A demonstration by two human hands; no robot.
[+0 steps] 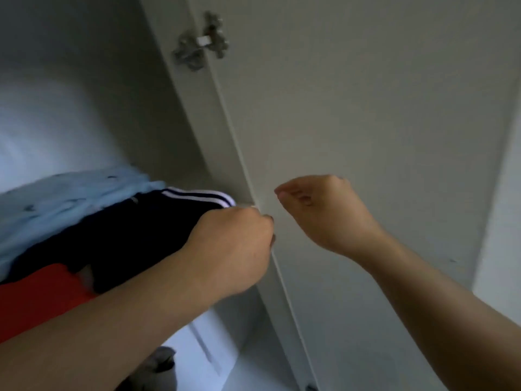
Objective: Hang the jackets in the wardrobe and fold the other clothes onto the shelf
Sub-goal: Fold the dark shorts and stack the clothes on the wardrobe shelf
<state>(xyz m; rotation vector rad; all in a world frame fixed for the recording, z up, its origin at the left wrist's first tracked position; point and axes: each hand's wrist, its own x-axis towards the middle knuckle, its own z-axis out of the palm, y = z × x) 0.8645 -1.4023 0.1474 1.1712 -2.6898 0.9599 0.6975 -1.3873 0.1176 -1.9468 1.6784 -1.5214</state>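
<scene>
Clothes: navy garment (135, 227) with white stripes lies over a red garment (36, 300), with a light blue garment (56, 201) behind, all stacked inside the wardrobe (194, 131), left of its side panel.
Left hand (234, 244): at the navy garment's right front corner, by the panel's edge; fingers curled under, and I cannot tell if they grip cloth.
Right hand (321, 213): just beside the left, before the open door (366, 108), loosely curled, grasping nothing.
Room: bare door face right of both hands; hinge (200, 42) well above.

We are seeing the shelf (248, 205) carrying a blue garment (64, 198) at nine o'clock, a dark striped garment (135, 230) touching it, and a red garment (36, 300) at eight o'clock.
</scene>
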